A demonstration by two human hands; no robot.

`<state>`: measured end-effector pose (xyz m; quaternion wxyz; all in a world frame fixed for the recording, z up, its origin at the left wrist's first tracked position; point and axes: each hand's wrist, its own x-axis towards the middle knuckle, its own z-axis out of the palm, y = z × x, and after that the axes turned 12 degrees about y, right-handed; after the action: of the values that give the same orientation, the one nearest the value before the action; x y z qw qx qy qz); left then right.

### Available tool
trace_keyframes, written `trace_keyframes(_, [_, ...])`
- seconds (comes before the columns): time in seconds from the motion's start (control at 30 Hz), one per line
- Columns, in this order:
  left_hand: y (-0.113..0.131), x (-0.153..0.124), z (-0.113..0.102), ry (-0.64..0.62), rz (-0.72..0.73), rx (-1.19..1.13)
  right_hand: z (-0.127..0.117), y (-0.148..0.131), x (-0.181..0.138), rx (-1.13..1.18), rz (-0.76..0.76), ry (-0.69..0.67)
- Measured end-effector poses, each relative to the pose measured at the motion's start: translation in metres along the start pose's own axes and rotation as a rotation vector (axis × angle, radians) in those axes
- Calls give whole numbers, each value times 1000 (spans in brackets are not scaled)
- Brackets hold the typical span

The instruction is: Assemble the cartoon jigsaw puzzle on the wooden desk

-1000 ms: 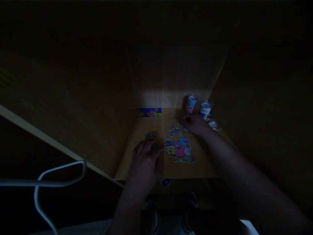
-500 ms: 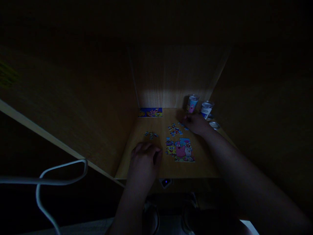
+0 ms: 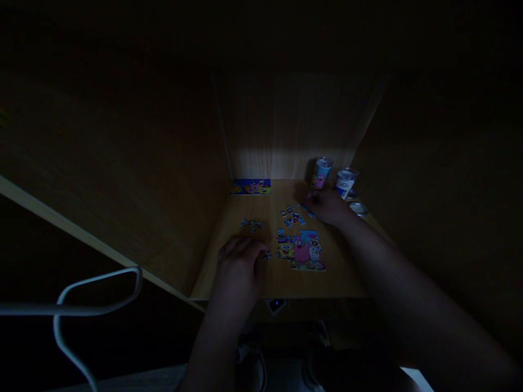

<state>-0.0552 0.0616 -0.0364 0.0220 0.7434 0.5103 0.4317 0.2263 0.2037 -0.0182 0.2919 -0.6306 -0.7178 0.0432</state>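
My left hand (image 3: 241, 258) is closed at the left of the desk, a small puzzle piece (image 3: 267, 254) showing at its fingertips. Just right of that piece lies a partly joined jigsaw puzzle (image 3: 304, 250) with cartoon figures. My right hand (image 3: 324, 205) rests farther back with its fingers curled together beside loose puzzle pieces (image 3: 306, 210); whatever is in its fingertips is hidden. Between the hands, above the joined part, is a cluster of loose pieces (image 3: 292, 216). Another small group of pieces (image 3: 251, 224) lies beyond my left hand.
Against the back panel lies a cartoon picture strip (image 3: 251, 187). Two clear jars (image 3: 322, 173) (image 3: 345, 182) stand at the back right, a round lid (image 3: 358, 208) near them. Wooden side walls enclose the desk. A white cable (image 3: 61, 310) loops at the lower left.
A puzzle piece now shows at my left fingertips, where none was visible before. My right hand stays almost in place near the back pieces.
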Motion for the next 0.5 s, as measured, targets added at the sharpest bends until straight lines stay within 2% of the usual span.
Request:
trace_keyframes(0.2, [5, 2, -1, -45, 18, 96, 2, 2, 1, -50, -19, 15])
trace_keyframes(0.4, [12, -1, 1, 50, -116, 391, 2, 1, 1, -64, -28, -1])
trace_keyframes(0.5, [14, -2, 3, 53, -145, 479, 2, 0, 0, -43, -34, 8])
